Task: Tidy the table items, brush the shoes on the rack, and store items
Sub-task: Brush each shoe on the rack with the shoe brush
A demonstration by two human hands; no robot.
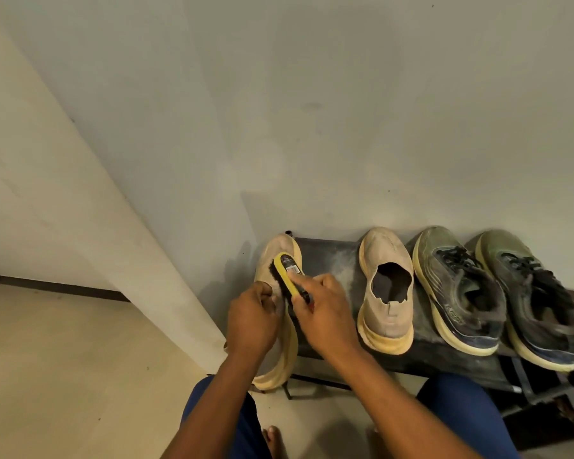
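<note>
My left hand (252, 319) grips a beige slip-on shoe (280, 250) with a yellowish sole, tilted on its side at the left end of the dark shoe rack (328, 260). My right hand (325, 313) holds a yellow-backed brush (287, 270) with black bristles pressed against the shoe's upper. The matching beige shoe (386, 286) stands upright on the rack just right of my hands. Two dark green and navy laced running shoes (458, 286) (534, 299) stand side by side further right.
A pale wall rises directly behind the rack. A cream pillar or wall corner (80, 226) slants down on the left, close to the held shoe. Beige tiled floor (63, 376) lies at left. My knees in blue shorts and a bare foot (272, 438) are below.
</note>
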